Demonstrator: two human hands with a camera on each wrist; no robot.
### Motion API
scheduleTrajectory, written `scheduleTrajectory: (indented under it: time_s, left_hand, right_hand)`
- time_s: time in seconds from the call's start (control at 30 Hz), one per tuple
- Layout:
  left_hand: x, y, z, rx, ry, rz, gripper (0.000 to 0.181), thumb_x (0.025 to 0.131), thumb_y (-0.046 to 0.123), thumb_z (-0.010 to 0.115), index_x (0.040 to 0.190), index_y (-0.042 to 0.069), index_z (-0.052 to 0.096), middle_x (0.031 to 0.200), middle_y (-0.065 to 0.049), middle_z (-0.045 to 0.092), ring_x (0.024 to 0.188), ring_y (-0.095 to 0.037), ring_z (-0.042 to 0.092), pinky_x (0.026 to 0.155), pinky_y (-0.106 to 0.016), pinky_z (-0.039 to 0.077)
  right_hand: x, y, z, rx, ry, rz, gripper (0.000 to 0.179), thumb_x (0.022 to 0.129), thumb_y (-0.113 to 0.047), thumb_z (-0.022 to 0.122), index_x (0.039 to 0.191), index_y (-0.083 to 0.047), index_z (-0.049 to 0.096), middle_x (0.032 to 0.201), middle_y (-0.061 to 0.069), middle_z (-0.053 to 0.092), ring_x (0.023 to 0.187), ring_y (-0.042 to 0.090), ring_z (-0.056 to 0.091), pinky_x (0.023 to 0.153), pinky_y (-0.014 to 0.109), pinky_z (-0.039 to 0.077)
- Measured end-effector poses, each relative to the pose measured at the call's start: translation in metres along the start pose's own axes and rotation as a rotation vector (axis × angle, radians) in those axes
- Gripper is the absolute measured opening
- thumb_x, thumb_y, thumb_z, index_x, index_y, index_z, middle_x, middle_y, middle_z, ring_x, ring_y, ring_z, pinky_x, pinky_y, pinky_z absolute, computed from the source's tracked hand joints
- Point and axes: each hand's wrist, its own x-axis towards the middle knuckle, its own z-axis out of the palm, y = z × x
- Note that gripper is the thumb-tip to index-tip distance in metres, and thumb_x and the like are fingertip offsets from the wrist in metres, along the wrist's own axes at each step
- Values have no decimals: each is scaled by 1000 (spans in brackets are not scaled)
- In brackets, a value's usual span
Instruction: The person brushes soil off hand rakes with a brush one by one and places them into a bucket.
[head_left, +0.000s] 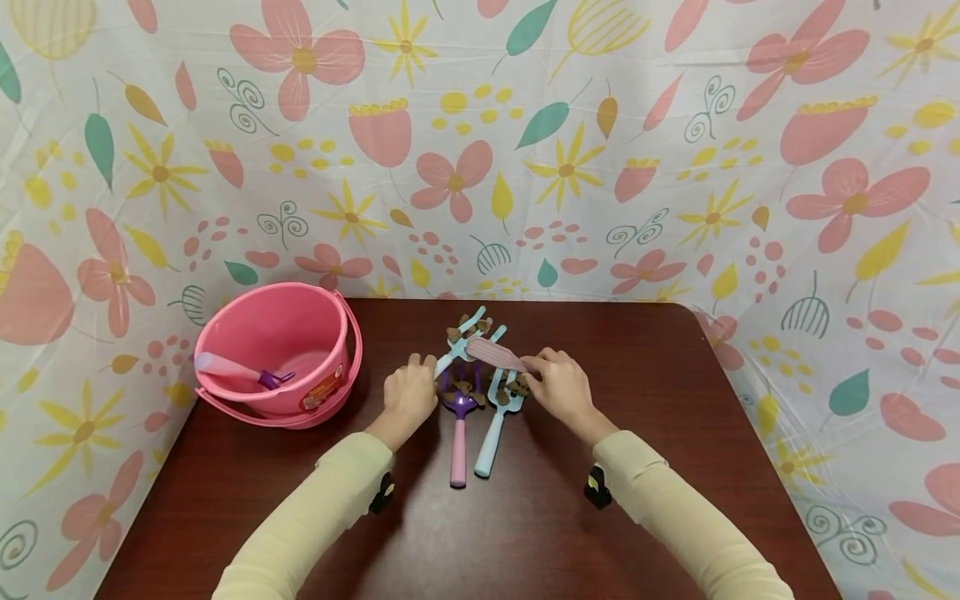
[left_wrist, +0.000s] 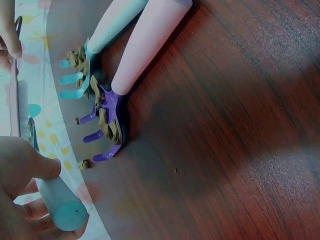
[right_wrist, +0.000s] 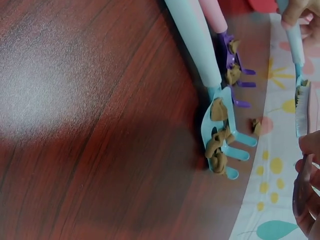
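Observation:
My left hand (head_left: pixel 409 390) grips the pale blue handle of a garden hand fork (head_left: pixel 444 364), its head bearing brown clay-like lumps. In my right hand (head_left: pixel 558 383) is a pink brush (head_left: pixel 495 353), held by its handle. The brush's white bristles (right_wrist: pixel 301 114) meet the held fork's head in the right wrist view. Below the hands lie a purple-headed fork (left_wrist: pixel 114 107) with a pink handle and another light blue fork (right_wrist: pixel 195 45). Brown lumps (right_wrist: pixel 218 145) cling among the prongs of both.
A pink bucket (head_left: pixel 225 321) stands at the table's left, with a lavender-handled purple tool (head_left: pixel 232 369) leaning inside. A few brown crumbs (left_wrist: pixel 84 164) lie beside the fork prongs. Behind the dark wooden table (head_left: pixel 675 517) hangs a flowered cloth (head_left: pixel 450 242).

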Motion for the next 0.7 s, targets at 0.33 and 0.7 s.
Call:
scheduleTrajectory:
  time_s: [0.33, 0.7]
  left_hand:
    - [0, -1, 1, -1, -13, -8, 25, 75, 17, 72, 91, 6, 55, 80, -11, 53, 59, -30, 59, 45, -42, 46]
    - [-2, 0, 1, -3, -40, -21, 24, 75, 17, 70, 92, 7, 56, 80, -10, 53, 58, -30, 59, 45, -41, 46]
  right_hand:
    - [-1, 5, 1, -4, 22, -4, 24, 75, -16, 73, 99, -13, 72, 81, 4, 62, 67, 21, 55, 55, 34, 46]
    - [0, 4, -2, 45, 35, 43, 27, 79, -18, 71, 105, -17, 70, 88, 2, 64, 70, 18, 55, 54, 31, 43]
